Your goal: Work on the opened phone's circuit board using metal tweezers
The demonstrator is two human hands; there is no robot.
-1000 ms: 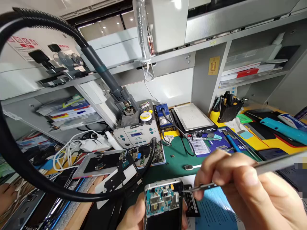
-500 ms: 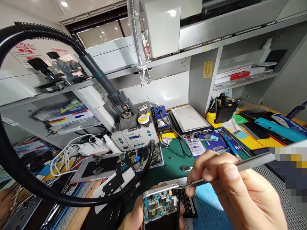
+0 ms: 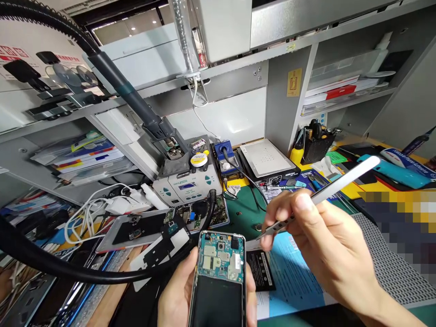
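My left hand [image 3: 179, 288] is wrapped round an opened phone [image 3: 220, 277], fingers along both edges. The phone stands tilted toward me, its circuit board [image 3: 221, 259] exposed at the top and a black battery bay below. Between the thumb and fingers of my right hand [image 3: 320, 231] is a pair of metal tweezers [image 3: 344, 179], its rounded back end pointing up and right. The thin tips point down and left, a little right of the phone's top corner. Behind the phone lies a loose black battery [image 3: 261, 271] on a blue printed sheet [image 3: 296, 272].
A hot air station [image 3: 185, 188] stands at the back, its thick black hose [image 3: 102, 277] looping across the left. White cables [image 3: 81, 218], circuit boards [image 3: 200, 215] and phone parts lie left. A metal plate [image 3: 267, 156] and pen holder [image 3: 316, 143] are at the back right.
The phone has been turned from its top edge so its board side faces me. The tweezer tips have come away from its top corner, and the view has shifted slightly.
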